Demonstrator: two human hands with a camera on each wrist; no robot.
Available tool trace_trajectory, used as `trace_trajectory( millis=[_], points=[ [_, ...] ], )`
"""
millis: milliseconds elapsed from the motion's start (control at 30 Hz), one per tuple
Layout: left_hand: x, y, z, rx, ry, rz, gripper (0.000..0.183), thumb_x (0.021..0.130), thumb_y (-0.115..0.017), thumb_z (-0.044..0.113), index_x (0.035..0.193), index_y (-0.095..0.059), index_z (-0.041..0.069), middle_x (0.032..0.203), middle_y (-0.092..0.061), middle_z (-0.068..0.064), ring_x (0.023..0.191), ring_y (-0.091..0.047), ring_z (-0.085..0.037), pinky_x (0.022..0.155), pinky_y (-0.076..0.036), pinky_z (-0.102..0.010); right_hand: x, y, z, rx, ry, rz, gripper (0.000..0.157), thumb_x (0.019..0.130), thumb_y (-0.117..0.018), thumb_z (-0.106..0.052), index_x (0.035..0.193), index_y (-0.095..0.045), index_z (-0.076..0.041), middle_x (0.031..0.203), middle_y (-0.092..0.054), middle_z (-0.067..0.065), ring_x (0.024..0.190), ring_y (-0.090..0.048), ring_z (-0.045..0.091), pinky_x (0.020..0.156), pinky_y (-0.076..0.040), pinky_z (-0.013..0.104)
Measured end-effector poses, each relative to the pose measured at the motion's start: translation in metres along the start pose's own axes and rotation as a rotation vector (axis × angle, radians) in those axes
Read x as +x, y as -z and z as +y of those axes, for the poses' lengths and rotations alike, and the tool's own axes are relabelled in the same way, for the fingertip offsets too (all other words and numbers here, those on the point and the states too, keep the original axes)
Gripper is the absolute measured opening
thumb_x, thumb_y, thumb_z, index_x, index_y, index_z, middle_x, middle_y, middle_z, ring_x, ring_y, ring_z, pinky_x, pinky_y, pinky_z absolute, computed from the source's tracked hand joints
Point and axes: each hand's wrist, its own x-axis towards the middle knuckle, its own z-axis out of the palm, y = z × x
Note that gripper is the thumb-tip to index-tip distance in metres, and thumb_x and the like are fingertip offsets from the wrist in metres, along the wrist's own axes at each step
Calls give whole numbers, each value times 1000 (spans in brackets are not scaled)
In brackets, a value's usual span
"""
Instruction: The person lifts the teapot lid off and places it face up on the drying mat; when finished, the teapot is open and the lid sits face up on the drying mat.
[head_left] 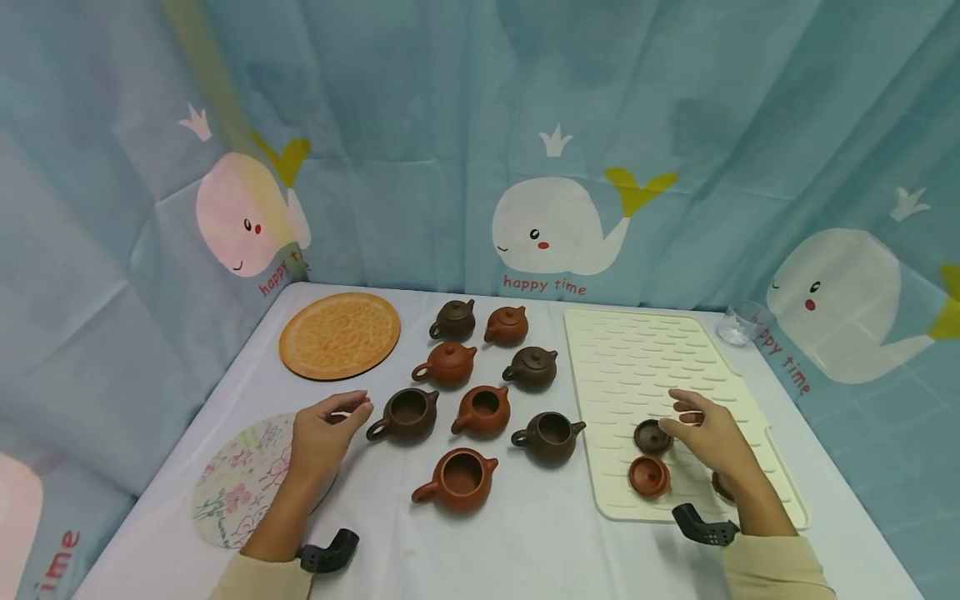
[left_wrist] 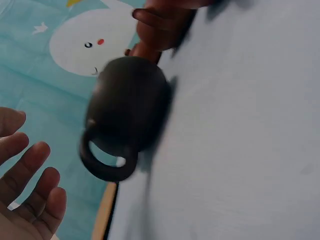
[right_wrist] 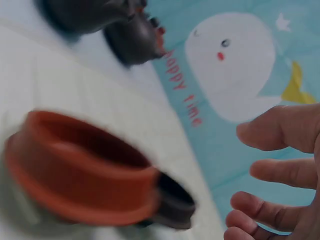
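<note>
My left hand [head_left: 321,437] hovers beside the handle of a dark brown teapot [head_left: 408,414] without its lid. Loosely bent fingers [left_wrist: 37,192] hold nothing in the left wrist view. Over the cream mat, my right hand [head_left: 708,435] is held with its fingers [right_wrist: 280,172] apart and nothing between them. Just left of it lie a dark lid [head_left: 651,437] and a reddish lid [head_left: 648,476], both upturned. My right wrist partly hides another dark lid [head_left: 722,487]. Three more lidless teapots stand mid-table: two reddish [head_left: 491,423] and one dark [head_left: 551,450].
Farther back are two dark lidded teapots [head_left: 534,372] and two reddish ones [head_left: 447,369]. An orange round mat [head_left: 340,336] lies at the back left, a flowered round mat [head_left: 240,479] under my left arm. A clear glass [head_left: 738,327] stands behind the cream ridged mat [head_left: 630,358].
</note>
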Motion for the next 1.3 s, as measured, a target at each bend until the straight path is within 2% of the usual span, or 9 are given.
trace_trajectory(
  millis=[67,233,333,467,700,800,967,1133,1300],
  points=[
    [5,1,9,-2,-39,-9,25,89,-73,20,108,-73,4,100,-71,-5,86,-61,-21,71,-47,-20,1,6,-7,-11,23,24,63,93,-66,-27,143,-41,0,129,-49,28,112,-48,40,75,-48,44],
    [18,-3,34,-19,-166,-30,26,88,-73,18,111,-72,6,99,-71,-4,90,-61,-15,78,-46,-27,2,18,-28,-10,90,65,60,94,-65,-26,144,-42,-2,128,-50,24,112,-49,40,82,-45,44],
    [26,-10,50,-56,-209,-65,27,88,-73,17,114,-72,7,100,-71,-4,91,-60,-13,79,-46,-28,2,22,-42,2,147,83,59,94,-66,-25,144,-43,-3,126,-52,23,111,-50,38,84,-44,32],
    [35,-23,69,-115,-241,-118,28,88,-73,16,115,-71,6,100,-70,-5,90,-60,-15,78,-47,-29,4,26,-62,34,223,93,56,94,-66,-23,142,-46,-6,124,-54,18,109,-51,30,80,-41,16],
    [54,-56,96,-180,-296,-208,28,87,-74,13,114,-71,4,96,-70,-7,90,-62,-20,75,-50,-34,17,24,-94,75,295,85,54,93,-67,-22,142,-48,-10,123,-55,12,104,-51,19,82,-42,19],
    [63,-71,103,-181,-258,-269,30,87,-74,14,116,-71,5,96,-70,-5,91,-62,-20,76,-51,-36,28,18,-104,107,321,64,52,92,-68,-20,140,-50,-10,121,-56,12,103,-52,20,83,-43,23],
    [77,-96,113,-235,-137,-381,32,88,-73,17,118,-70,8,103,-69,-4,95,-64,-20,79,-53,-35,52,4,-116,157,358,17,48,91,-69,-18,136,-55,-8,115,-58,12,99,-54,23,82,-45,29],
    [86,-119,118,-308,-24,-410,28,86,-75,16,113,-72,9,103,-69,-5,99,-62,-19,82,-51,-40,76,-12,-122,196,361,-36,46,89,-71,-14,132,-57,-5,113,-59,15,96,-56,26,79,-47,33],
    [93,-141,114,-307,145,-461,26,85,-76,16,111,-74,11,113,-65,-4,95,-59,-21,78,-49,-38,97,-28,-124,209,327,-83,45,88,-71,-15,130,-59,-6,112,-60,17,94,-56,27,75,-48,41]
  ],
)
